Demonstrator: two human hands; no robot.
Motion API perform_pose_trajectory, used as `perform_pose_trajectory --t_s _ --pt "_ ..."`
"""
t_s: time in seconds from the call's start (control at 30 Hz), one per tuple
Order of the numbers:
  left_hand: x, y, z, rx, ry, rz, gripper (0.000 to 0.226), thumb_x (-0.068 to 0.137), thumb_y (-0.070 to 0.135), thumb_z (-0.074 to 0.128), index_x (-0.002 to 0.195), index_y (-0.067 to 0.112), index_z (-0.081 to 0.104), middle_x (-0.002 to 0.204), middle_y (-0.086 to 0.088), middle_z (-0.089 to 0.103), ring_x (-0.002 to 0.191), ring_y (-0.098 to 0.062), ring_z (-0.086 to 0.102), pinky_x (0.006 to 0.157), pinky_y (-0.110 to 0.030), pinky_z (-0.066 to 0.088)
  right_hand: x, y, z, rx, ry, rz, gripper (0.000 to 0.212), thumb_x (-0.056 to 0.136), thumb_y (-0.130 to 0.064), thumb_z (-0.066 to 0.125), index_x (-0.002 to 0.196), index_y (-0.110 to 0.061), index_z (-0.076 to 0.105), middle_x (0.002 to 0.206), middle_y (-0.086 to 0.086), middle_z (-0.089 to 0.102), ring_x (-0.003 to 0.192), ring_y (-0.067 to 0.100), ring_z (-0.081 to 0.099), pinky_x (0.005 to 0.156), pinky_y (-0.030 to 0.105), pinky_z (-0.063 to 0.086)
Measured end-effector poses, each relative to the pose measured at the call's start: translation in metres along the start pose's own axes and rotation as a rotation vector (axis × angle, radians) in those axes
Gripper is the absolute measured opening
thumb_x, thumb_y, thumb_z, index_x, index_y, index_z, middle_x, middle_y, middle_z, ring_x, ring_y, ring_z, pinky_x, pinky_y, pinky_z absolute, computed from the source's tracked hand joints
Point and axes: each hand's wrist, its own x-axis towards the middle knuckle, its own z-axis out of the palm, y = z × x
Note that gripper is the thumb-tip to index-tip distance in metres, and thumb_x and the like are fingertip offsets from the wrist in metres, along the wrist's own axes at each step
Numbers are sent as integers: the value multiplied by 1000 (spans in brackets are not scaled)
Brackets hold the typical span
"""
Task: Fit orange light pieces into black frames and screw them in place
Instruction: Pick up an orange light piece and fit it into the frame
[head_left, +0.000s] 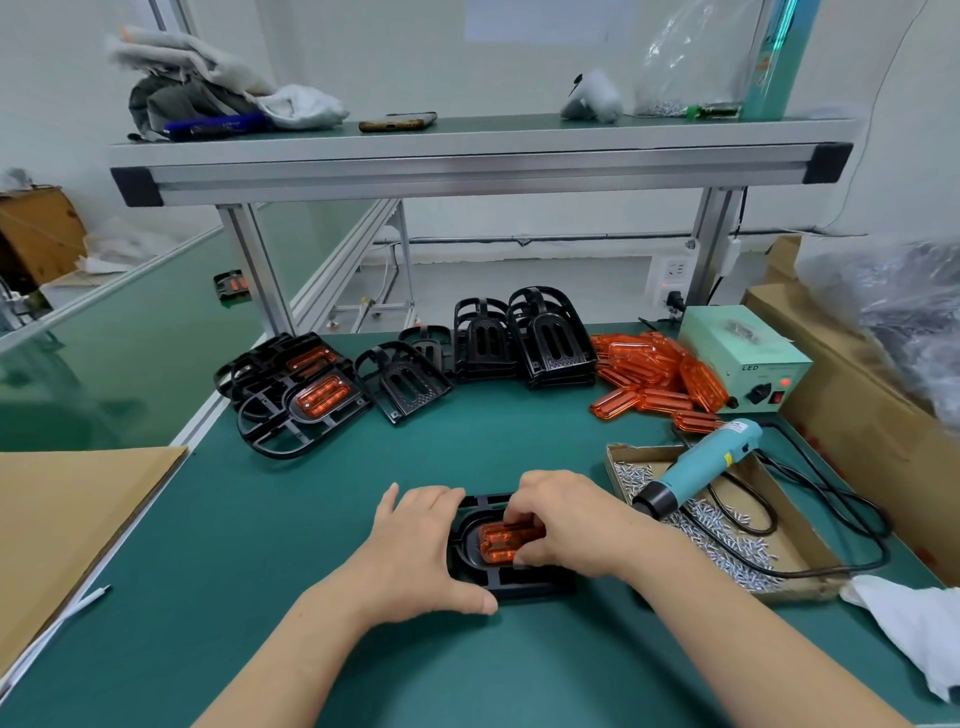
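A black frame lies flat on the green table in front of me, with an orange light piece in its oval recess. My left hand grips the frame's left side, thumb along the near edge and fingers over the far edge. The curled fingers of my right hand pinch the orange piece from the right. A pile of loose orange pieces lies at the back right. Empty black frames are stacked at the back centre. Frames fitted with orange pieces lie at the back left.
A teal electric screwdriver rests on a cardboard tray of screws to the right, its black cable looping beside it. Behind stands a pale green power box. Cardboard sheets lie at left and right. An aluminium shelf spans overhead.
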Motion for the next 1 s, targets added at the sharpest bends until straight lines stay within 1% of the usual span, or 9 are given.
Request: perform_pose_trajectory --t_s 0.37,0.53,0.63,0.67,0.73,0.8,0.83,0.93,1.0 --pt "-1 0 0 -21 3 2 133 47 92 55 155 21 19 155 7 28 146 -8 13 122 -44 -10 -5 -2 -4 54 16 -13 45 87 -44 76 125 -21 67 113 1 56 103 20 54 92 35 45" --pt "-3 3 -2 -12 -7 1 136 48 92 53 156 21 14 158 6 21 148 -9 8 121 -44 -12 -9 -2 -2 77 92 -30 21 94 -30 68 114 -25 73 108 -2 58 101 18 57 93 35 45" --pt "-6 9 -2 -43 50 53 132 52 93 51 157 25 12 161 11 12 149 -5 -1 122 -44 -12 -9 -2 4 13 88 -12 18 95 -26 64 111 -24 73 108 -1 59 105 22 58 92 36 44" --pt "-7 11 -3 -60 96 89 125 55 93 50 157 27 17 161 15 13 149 -1 -3 122 -43 -11 -9 -2 7 -3 89 -8 18 95 -25 63 111 -23 73 108 0 60 105 23 58 91 36 44" --pt "-8 18 -3 -86 210 178 101 65 88 49 149 33 38 155 22 27 147 6 -1 123 -44 -7 -9 -2 11 -17 107 0 19 94 -23 62 110 -22 72 108 1 61 106 24 58 89 35 42" --pt "-8 24 -2 -101 290 253 71 75 80 51 132 39 59 142 28 45 145 10 6 123 -43 -7 -8 -2 14 -20 127 0 19 94 -21 61 109 -21 72 108 2 62 105 25 59 88 35 41" --pt "-8 27 -1 -99 305 283 61 78 77 52 125 40 64 135 29 52 145 10 9 122 -42 -9 -8 -2 14 -21 126 -2 19 94 -20 60 109 -21 73 108 3 63 105 25 59 88 35 42" --pt "-8 30 4 -52 301 336 58 80 76 52 120 37 68 129 30 57 146 8 11 120 -41 -14 -13 -1 10 17 163 -21 23 98 -17 55 109 -19 75 107 3 64 104 24 61 92 36 45" --pt "-8 28 8 -20 287 333 65 79 80 49 124 36 66 132 28 56 145 7 8 120 -43 -14 -20 5 3 165 345 11 22 98 -12 57 107 -16 77 104 2 68 101 20 63 94 29 46"
